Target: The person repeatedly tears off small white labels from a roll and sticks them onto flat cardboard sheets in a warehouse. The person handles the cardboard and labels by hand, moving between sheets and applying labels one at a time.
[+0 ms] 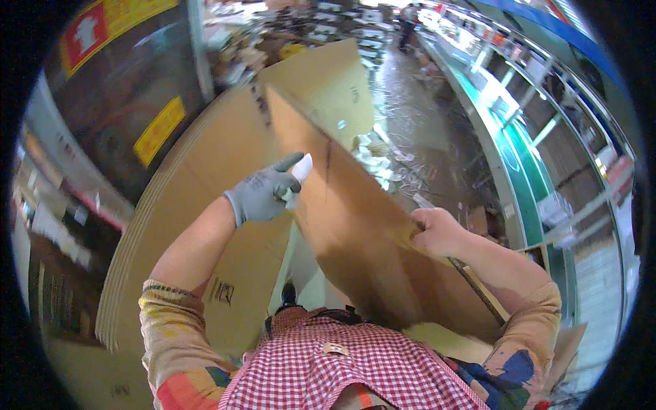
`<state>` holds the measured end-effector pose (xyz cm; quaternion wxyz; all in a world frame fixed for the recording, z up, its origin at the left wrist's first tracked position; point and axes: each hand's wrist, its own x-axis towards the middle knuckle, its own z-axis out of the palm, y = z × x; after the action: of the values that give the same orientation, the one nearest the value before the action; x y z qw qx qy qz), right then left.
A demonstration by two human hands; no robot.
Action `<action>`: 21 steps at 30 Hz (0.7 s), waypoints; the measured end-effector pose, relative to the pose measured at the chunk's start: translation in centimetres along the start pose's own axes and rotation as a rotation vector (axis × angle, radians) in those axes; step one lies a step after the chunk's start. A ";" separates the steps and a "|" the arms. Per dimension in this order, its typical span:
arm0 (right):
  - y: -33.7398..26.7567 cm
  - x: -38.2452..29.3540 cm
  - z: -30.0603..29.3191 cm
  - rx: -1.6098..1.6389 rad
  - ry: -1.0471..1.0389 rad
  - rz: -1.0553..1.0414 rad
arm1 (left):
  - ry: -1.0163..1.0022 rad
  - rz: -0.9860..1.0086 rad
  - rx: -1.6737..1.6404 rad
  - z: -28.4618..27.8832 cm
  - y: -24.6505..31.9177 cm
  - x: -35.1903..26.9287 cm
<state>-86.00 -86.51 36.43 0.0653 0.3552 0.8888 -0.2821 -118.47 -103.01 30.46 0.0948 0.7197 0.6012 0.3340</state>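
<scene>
My left hand (264,195), in a grey work glove, is closed around a small white object (303,168) with a rounded tip, perhaps paper or a scraper. Its exact kind cannot be told. A large cardboard sheet (353,220) stands tilted in front of me. My bare right hand (438,231) grips its upper edge on the right. To the left, several flat cardboard sheets (205,169) lean in a stack with their edges layered. Another cardboard sheet (328,87) with printed marks is behind the tilted one.
On the right runs a green conveyor belt (517,164) with metal framing and items on it. White scraps (376,159) and strips litter the floor. A dark panel (138,77) with yellow signs bearing writing rises at the left. A person (408,25) stands far back.
</scene>
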 end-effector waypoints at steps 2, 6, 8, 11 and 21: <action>-2.3 0.4 -0.7 -0.015 -0.013 0.020 | -0.115 -0.015 0.094 -1.4 -3.4 5.0; -4.0 2.2 -3.0 -0.091 0.034 -0.046 | -0.486 0.142 0.115 -0.3 -7.5 16.2; -4.1 3.1 -4.7 -0.056 0.043 -0.011 | -0.655 0.261 0.218 0.7 -10.9 20.2; -3.8 3.9 -6.1 -0.009 -0.021 0.142 | -0.854 0.268 0.203 0.7 -9.9 24.1; -1.6 8.1 -13.2 0.054 0.099 0.217 | -0.913 0.372 0.149 -2.5 -10.4 38.7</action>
<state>-91.94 -75.38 45.58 0.0419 0.4643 0.8394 -0.2794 -126.21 -65.02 41.00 0.2354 0.8923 0.3822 -0.0478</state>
